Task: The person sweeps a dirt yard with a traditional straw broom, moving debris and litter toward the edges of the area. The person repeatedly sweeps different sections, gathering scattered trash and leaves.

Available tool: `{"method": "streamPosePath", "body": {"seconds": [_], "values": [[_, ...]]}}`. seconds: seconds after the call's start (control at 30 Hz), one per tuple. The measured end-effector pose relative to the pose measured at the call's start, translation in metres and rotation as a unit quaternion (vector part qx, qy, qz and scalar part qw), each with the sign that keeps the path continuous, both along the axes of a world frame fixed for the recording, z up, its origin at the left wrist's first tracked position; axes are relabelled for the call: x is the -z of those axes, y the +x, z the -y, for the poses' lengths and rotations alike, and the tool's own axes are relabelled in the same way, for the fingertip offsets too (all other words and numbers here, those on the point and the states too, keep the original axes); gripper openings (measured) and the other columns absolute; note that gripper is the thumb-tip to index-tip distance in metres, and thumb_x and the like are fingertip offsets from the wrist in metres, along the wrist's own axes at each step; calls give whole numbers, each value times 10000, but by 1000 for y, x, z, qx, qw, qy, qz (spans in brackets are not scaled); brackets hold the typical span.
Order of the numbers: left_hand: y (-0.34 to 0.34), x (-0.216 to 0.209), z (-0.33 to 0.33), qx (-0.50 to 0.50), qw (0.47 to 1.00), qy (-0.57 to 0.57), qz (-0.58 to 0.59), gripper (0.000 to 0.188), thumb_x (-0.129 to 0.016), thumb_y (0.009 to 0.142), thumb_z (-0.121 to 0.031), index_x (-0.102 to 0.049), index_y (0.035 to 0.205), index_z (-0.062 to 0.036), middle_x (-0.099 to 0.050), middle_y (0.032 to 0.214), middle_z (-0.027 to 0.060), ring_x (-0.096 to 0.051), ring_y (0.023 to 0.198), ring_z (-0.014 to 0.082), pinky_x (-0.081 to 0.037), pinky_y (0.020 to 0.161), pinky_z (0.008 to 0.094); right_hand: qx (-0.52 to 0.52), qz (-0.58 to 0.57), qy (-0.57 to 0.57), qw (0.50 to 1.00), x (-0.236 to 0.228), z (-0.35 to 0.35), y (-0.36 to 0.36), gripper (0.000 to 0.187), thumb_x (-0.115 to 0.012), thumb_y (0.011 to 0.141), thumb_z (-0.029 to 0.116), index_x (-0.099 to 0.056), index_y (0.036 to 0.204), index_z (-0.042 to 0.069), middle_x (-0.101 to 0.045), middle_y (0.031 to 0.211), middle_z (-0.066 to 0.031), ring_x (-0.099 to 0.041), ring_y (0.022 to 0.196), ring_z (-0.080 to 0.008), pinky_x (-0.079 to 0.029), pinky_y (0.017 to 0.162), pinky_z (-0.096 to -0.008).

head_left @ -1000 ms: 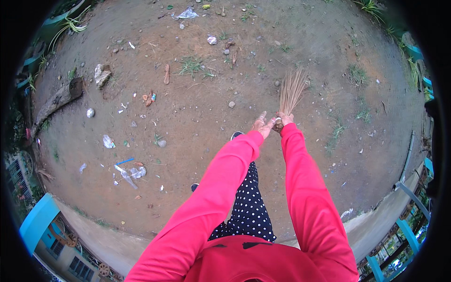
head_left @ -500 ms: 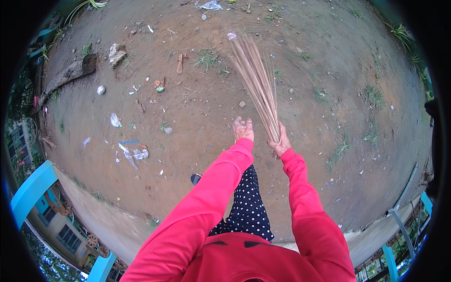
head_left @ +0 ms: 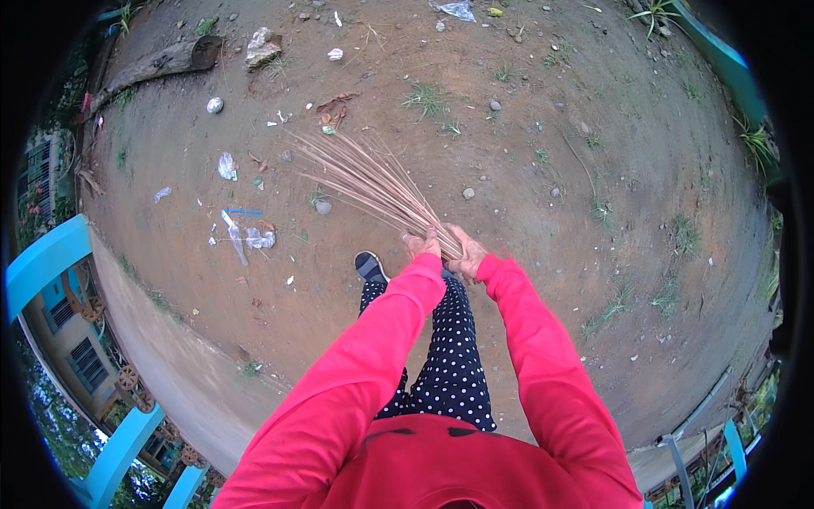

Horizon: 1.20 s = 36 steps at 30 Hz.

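A broom of thin brown sticks (head_left: 373,183) slants from my hands toward the far left, its loose ends fanned out over the dirt. My right hand (head_left: 465,253) is closed around its bound near end. Just ahead of that, my left hand (head_left: 423,243) also grips the bundle, fingers wrapped round the sticks. The broom's tips reach close to a scrap of brown and green litter (head_left: 332,112). Whether the tips touch the ground is hard to tell.
Plastic wrappers (head_left: 259,238), a blue straw (head_left: 243,211) and a clear bag (head_left: 227,166) lie on the left. Farther off are a log (head_left: 161,64), a pale rock (head_left: 264,48) and a crumpled ball (head_left: 214,105). Grass tufts (head_left: 427,100) and stones dot the dirt. My shoe (head_left: 370,266) is below the broom.
The broom has swung from pointing ahead to pointing far left. My left hand, empty before, has taken hold of it. A light crumpled piece has shifted, and my left foot shows more.
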State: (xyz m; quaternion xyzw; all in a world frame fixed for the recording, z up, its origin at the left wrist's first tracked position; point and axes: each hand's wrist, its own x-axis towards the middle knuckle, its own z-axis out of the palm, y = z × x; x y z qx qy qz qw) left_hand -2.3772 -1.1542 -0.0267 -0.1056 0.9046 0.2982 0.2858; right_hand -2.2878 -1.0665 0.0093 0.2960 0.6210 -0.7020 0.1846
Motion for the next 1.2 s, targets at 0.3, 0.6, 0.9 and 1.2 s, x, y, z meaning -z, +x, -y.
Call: {"method": "streamPosePath", "body": {"seconds": [0.3,0.6,0.9,1.2], "values": [[-46,-20,-12,74,994,85,15,523,-587,621,-136,-333,1062,-12,-440,931,145,-444,875,239,-356,751,310,398,27,-97,912,55,71,-72,741,-602,585,139,-145,1167,101,-419,1020,-134,-457,876,-199,-375,723,-267],[-173,-73,33,130,976,-61,-161,408,-565,587,-105,-418,963,-45,-390,998,123,-338,974,274,-329,799,352,-6,-130,-88,988,28,68,-181,720,-601,602,90,-141,1156,83,-419,996,-104,-451,866,-179,-375,725,-269],[-246,-38,-24,137,964,208,90,600,-582,633,-175,-291,1129,-6,-405,1044,190,-421,941,258,-345,780,308,389,82,88,914,40,-20,-295,696,-569,583,35,-137,1127,80,-419,963,-145,-457,815,-212,-394,677,-290],[-315,-53,5,-132,971,-150,133,752,-570,639,-205,-85,1191,-44,-253,1138,247,-354,979,380,-327,817,379,-144,134,-122,973,15,28,-338,645,-560,622,38,-188,1146,95,-439,939,-96,-460,810,-174,-407,603,-258]]}}
